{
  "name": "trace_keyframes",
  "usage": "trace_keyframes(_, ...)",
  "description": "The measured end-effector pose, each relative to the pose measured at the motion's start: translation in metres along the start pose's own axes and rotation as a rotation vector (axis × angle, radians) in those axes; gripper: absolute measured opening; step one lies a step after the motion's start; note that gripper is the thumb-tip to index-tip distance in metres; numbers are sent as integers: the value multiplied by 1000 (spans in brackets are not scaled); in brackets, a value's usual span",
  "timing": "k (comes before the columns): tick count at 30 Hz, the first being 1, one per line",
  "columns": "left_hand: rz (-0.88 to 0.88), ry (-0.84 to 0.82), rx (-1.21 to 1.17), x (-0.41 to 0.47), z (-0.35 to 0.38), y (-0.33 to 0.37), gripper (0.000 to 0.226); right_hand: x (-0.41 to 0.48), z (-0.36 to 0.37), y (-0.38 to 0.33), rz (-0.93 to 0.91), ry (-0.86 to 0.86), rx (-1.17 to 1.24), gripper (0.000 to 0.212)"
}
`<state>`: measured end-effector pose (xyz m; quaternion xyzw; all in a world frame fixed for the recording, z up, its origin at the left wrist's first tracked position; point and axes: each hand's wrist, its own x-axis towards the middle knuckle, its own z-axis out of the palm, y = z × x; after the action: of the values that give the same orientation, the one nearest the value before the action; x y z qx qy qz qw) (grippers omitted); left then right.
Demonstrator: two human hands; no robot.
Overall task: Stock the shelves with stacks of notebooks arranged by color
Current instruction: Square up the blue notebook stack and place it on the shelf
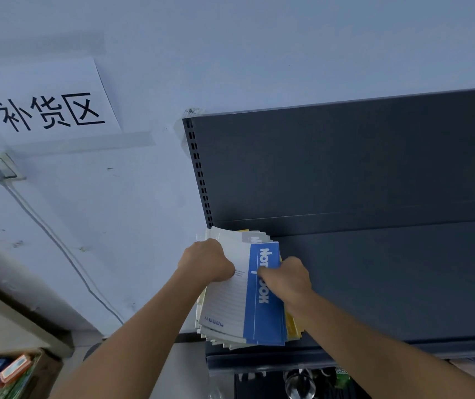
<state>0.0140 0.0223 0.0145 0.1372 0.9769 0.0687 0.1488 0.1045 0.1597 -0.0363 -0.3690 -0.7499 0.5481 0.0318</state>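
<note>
The left hand point(206, 260) is gripping, fingers curled, the white left side of the stack of notebooks point(224, 306) lying at the dark shelf's point(388, 283) left end, while the right hand point(288, 279) is clutching the blue notebook point(265, 321) on top, fingers curled

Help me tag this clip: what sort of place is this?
Probably a shop's restocking area: a dark metal retail shelf holding a stack of notebooks, a wall sign reading "restocking zone", and a box of packaged goods.
</note>
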Motion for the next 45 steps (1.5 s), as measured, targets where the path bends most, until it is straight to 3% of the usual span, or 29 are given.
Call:
trace_keyframes(3,16,-15,19,-2,7,6,29,-4,1,2,-20,37,63,33)
trace_keyframes(8,41,65,26,-8,12,12,29,-4,-13,-5,-123,19,61,24)
trace_keyframes(13,107,165,-309,-12,1,19,50,-1,-48,-28,-120,-51,260,11)
trace_keyframes(16,175,205,-474,-14,-9,29,45,-2,-69,-37,-137,-32,353,5)
trace_keyframes(22,338,292,-564,-21,4,75,37,-11,-112,-12,-200,152,4,11)
trace_keyframes(33,476,118,-308,-40,44,205,36,-6,-231,52,-64,308,-285,26)
trace_keyframes(45,558,18,-209,-80,115,463,33,29,-459,165,-3,392,-411,21)
